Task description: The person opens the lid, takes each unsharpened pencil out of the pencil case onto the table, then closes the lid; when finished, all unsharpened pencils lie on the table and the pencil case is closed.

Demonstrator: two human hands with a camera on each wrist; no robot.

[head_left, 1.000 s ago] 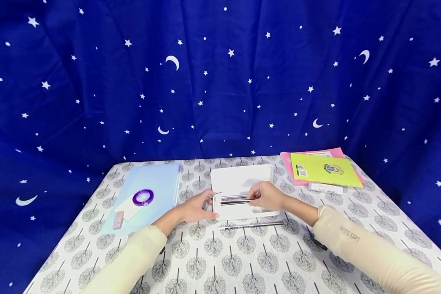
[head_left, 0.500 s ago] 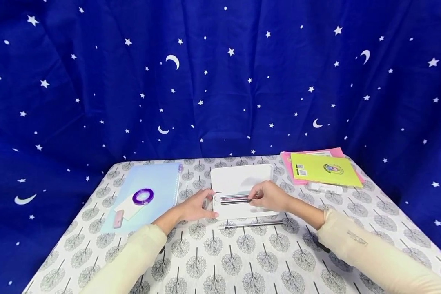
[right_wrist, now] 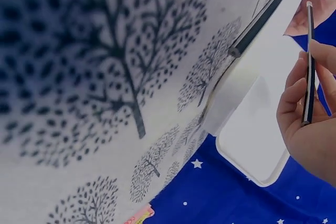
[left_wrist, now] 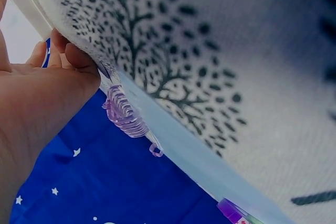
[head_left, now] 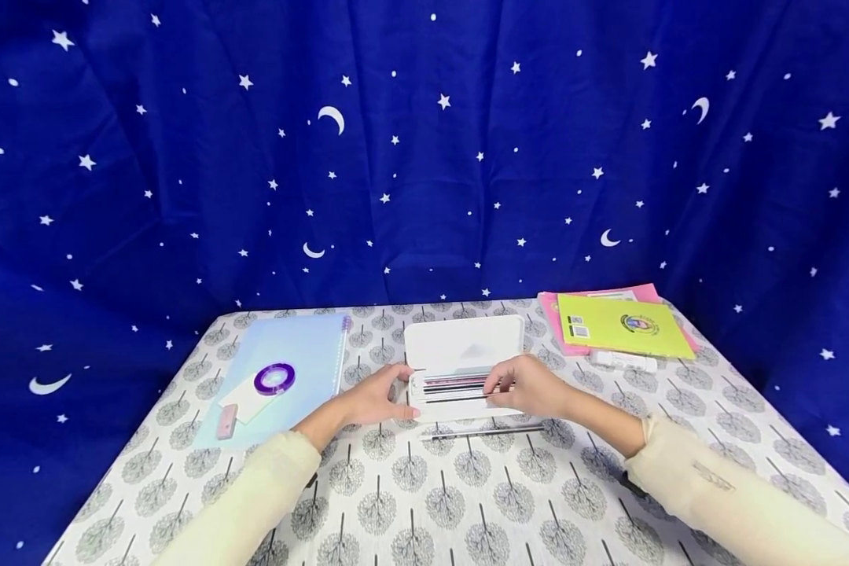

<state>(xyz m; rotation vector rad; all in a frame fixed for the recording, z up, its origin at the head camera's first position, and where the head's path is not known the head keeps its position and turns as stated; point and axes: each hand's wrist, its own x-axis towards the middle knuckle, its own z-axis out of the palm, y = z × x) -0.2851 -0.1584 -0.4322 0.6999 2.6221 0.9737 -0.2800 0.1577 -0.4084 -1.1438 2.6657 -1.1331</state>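
A white pencil case [head_left: 435, 410] lies with its lid [head_left: 442, 342] raised at the back and several pencils [head_left: 442, 381] inside. My left hand [head_left: 378, 395] grips the case's left end, thumb at the front corner and fingers toward the back. My right hand [head_left: 534, 385] pinches a dark pencil [right_wrist: 310, 24] between thumb and curled fingers, over the right part of the case. In the right wrist view this pencil shows a pale tip at its upper end. Another dark, shiny pencil [head_left: 484, 432] lies on the cloth just in front of the case.
At left, a light blue spiral notebook [head_left: 293, 338] bears a purple tape roll [head_left: 274, 379], a white card [head_left: 248, 405] and a pink eraser [head_left: 227, 422]. At back right, a yellow booklet [head_left: 608, 322] overlaps a pink one [head_left: 553, 314], with a white object [head_left: 622, 361] in front.
My right hand has shifted slightly right and toward me, bringing the pencil along and uncovering more of the pencils in the case. The left hand stays at the case's end.
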